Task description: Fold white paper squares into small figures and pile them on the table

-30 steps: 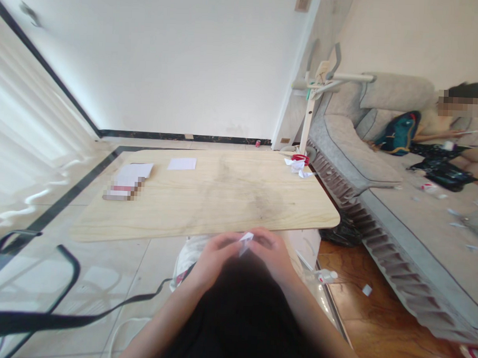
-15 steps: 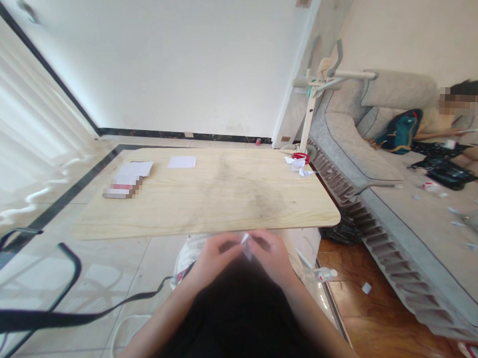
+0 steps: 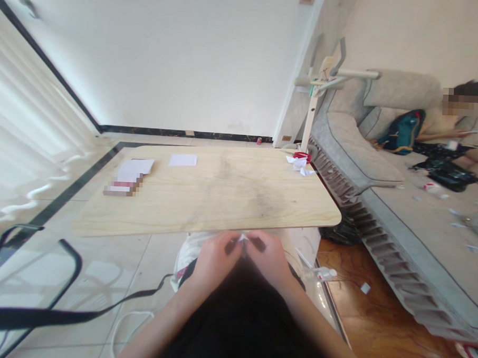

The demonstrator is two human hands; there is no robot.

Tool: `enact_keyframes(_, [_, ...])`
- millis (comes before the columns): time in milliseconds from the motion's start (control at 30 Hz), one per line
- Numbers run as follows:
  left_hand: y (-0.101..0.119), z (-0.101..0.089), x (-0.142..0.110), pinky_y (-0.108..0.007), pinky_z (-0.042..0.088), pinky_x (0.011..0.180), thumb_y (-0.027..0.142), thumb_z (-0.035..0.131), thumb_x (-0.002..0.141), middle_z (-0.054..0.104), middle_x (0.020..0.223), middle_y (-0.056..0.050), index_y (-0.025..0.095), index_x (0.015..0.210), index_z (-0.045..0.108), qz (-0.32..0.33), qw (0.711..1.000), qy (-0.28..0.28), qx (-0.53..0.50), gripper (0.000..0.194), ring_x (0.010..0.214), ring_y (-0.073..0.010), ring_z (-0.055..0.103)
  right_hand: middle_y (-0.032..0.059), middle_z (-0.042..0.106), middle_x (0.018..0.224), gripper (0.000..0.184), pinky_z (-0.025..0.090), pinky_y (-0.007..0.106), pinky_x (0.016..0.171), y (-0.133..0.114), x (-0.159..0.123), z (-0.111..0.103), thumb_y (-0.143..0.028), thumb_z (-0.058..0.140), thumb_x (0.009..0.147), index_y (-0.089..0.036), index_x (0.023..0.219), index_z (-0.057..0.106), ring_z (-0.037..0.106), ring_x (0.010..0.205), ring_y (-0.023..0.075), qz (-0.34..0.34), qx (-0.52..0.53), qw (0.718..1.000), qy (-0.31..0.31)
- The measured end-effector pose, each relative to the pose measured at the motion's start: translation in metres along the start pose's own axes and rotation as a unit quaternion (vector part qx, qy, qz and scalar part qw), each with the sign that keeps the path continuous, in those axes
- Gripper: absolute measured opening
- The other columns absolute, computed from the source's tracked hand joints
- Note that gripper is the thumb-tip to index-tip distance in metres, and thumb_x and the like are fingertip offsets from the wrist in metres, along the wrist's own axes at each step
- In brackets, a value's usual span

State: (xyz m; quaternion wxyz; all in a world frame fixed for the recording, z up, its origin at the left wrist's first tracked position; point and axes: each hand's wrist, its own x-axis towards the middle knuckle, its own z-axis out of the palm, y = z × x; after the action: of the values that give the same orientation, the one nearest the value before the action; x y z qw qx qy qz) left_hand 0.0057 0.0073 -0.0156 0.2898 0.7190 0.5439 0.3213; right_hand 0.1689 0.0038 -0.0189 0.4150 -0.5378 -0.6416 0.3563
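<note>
Close to my body, just below the near edge of the wooden table point(image 3: 206, 198), a small piece of folded white paper point(image 3: 242, 238) is pinched between my two hands. My left hand point(image 3: 219, 251) grips it from the left with curled fingers. On the other side, my right hand point(image 3: 266, 252) closes its thumb and fingers on the same paper. Most of the paper is covered by my fingers, so its full shape is hidden. Several folded white paper figures point(image 3: 300, 163) lie at the table's far right corner, beside a red object point(image 3: 302, 157).
At the table's left lie a white sheet point(image 3: 183, 159) and a stack of paper point(image 3: 135, 167) by a blurred item. A grey sofa point(image 3: 431, 219) with a seated person stands to the right. A bottle point(image 3: 325, 273) is on the floor; a black strap point(image 3: 78, 315) crosses lower left.
My hands have drawn closer together around the paper, and less of it shows between my fingers. The view has shifted slightly. Things on the table have stayed in place.
</note>
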Motion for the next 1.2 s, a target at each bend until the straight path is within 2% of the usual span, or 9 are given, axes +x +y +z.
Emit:
enact_keyframes(267, [0.0005, 0.0012, 0.0009, -0.031, 0.049, 0.072, 0.021, 0.057, 0.085, 0.076, 0.085, -0.006, 0.017, 0.093, 0.072, -0.010, 0.997, -0.007, 0.076, 0.017, 0.078, -0.0222, 0.069, 0.0034, 0.072, 0.075, 0.009, 0.048, 0.028, 0.064, 0.0004, -0.0001, 0.0008, -0.016, 0.061, 0.081, -0.019, 0.077, 0.068, 0.065, 0.068, 0.0184, -0.016, -0.069, 0.997, 0.011])
enact_keyframes(567, [0.0011, 0.0010, 0.0007, -0.029, 0.047, 0.071, 0.023, 0.058, 0.085, 0.076, 0.088, -0.006, 0.019, 0.092, 0.072, -0.024, 0.996, -0.004, 0.088, 0.017, 0.078, -0.0211, 0.069, 0.0022, 0.072, 0.072, 0.009, 0.046, 0.028, 0.062, -0.0018, -0.0003, 0.0016, -0.018, 0.060, 0.081, -0.020, 0.076, 0.068, 0.064, 0.065, 0.0175, 0.007, -0.077, 0.997, 0.005])
enact_keyframes(867, [0.0036, 0.0003, 0.0002, -0.029, 0.045, 0.067, 0.023, 0.059, 0.083, 0.075, 0.082, -0.005, 0.020, 0.089, 0.072, -0.023, 0.992, 0.002, 0.122, 0.015, 0.072, -0.0199, 0.068, 0.0024, 0.071, 0.072, 0.008, 0.046, 0.028, 0.063, -0.0021, -0.0009, 0.0031, -0.019, 0.061, 0.081, -0.019, 0.077, 0.068, 0.064, 0.067, 0.0178, 0.006, -0.091, 0.996, 0.011])
enact_keyframes(1000, [0.0019, -0.0003, 0.0008, -0.030, 0.047, 0.071, 0.023, 0.059, 0.083, 0.076, 0.087, -0.005, 0.020, 0.094, 0.073, -0.028, 0.996, 0.004, 0.082, 0.018, 0.078, -0.0211, 0.069, 0.0021, 0.071, 0.071, 0.009, 0.047, 0.028, 0.063, -0.0020, -0.0004, 0.0027, -0.019, 0.060, 0.081, -0.019, 0.077, 0.068, 0.064, 0.066, 0.0178, 0.014, -0.075, 0.997, 0.009])
enact_keyframes(1100, [-0.0004, 0.0007, 0.0030, -0.029, 0.048, 0.078, 0.022, 0.056, 0.085, 0.076, 0.096, -0.004, 0.021, 0.098, 0.073, -0.017, 1.000, -0.006, 0.001, 0.022, 0.088, -0.0205, 0.069, 0.0020, 0.071, 0.071, 0.011, 0.047, 0.028, 0.064, -0.0022, 0.0005, 0.0019, -0.020, 0.059, 0.083, -0.019, 0.077, 0.068, 0.064, 0.067, 0.0176, 0.024, -0.041, 0.999, 0.005])
enact_keyframes(1200, [-0.0020, 0.0020, 0.0052, -0.028, 0.049, 0.081, 0.023, 0.055, 0.086, 0.076, 0.095, -0.003, 0.021, 0.095, 0.074, -0.017, 0.998, -0.025, -0.063, 0.021, 0.090, -0.0197, 0.068, 0.0015, 0.071, 0.071, 0.010, 0.048, 0.028, 0.064, -0.0016, 0.0013, 0.0014, -0.022, 0.059, 0.083, -0.019, 0.077, 0.067, 0.064, 0.067, 0.0177, 0.036, -0.021, 0.999, 0.008])
